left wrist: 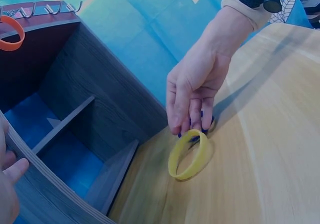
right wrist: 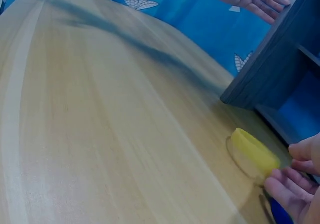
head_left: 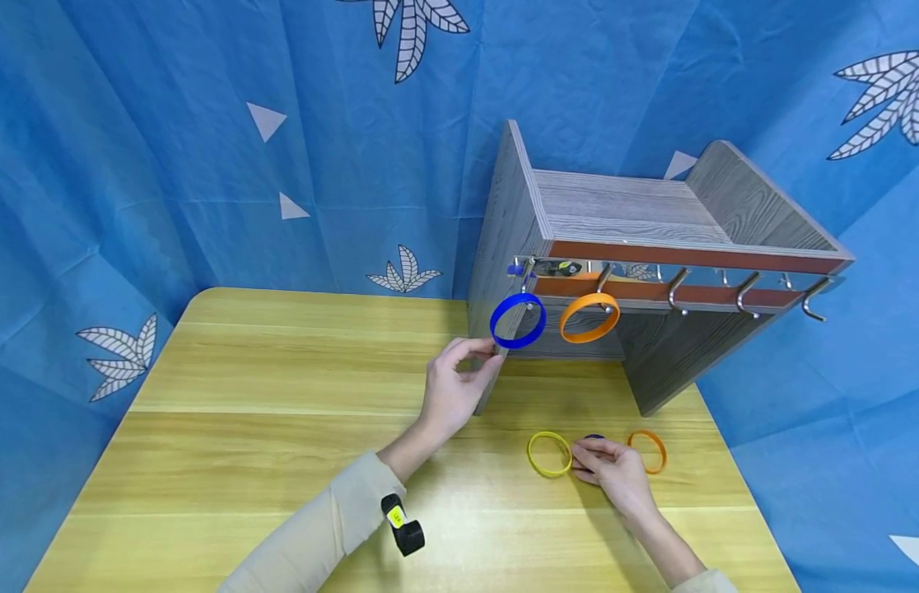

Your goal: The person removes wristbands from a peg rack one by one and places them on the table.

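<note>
A grey wooden shelf (head_left: 615, 202) stands at the table's back right, with a rail of metal hooks (head_left: 678, 288) under its front. A blue ring (head_left: 520, 343) and an orange ring (head_left: 587, 338) hang on the two leftmost hooks. My left hand (head_left: 455, 387) reaches up to the shelf's side panel; its straight fingertips touch the panel's edge just below the hanging blue ring. My right hand (head_left: 611, 469) is on the table, fingertips curled down onto a second blue ring (head_left: 594, 437). A yellow ring (head_left: 530, 455) lies to its left and an orange ring (head_left: 663, 453) to its right.
The yellow wooden table (head_left: 282, 395) stretches bare to the left and front. Blue patterned cloth hangs behind and at both sides. Inside the shelf are dividers (left wrist: 65, 121). A black wrist camera (head_left: 403, 527) sits on my left sleeve.
</note>
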The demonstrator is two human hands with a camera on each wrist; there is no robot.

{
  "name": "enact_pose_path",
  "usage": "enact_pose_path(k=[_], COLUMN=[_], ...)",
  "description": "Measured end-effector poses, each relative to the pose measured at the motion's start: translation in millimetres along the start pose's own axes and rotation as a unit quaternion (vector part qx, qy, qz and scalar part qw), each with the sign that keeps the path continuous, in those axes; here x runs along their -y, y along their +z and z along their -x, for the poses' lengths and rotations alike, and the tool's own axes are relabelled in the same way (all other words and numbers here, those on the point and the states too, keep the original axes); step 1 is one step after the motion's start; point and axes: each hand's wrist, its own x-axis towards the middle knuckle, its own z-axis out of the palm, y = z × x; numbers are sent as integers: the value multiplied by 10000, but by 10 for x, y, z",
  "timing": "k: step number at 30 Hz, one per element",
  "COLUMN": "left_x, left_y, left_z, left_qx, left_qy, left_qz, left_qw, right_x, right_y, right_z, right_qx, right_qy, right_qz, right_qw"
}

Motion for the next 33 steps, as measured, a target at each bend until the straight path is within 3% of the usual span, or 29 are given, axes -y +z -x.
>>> enact_pose_path(k=[7, 15, 26, 33], left_x=[-26, -21, -22, -17], left_y=[-12, -16, -11, -12], left_z=[0, -7, -6, -10], left_qx=[6, 27, 34, 13], left_qy=[-14, -7, -69, -63], left_qz=[-36, -59, -59, -50], left_qw=[10000, 10000, 10000, 10000], right_x=[103, 325, 700, 948], right_y=[-70, -109, -162, -136], right_z=[27, 39, 83, 84], right_qx=[-45, -116, -264, -212], right_qy=[-178, -892, -1751, -2423], right_qz=[115, -511, -949, -1501], right_qw=[9998, 9946, 9796, 9583])
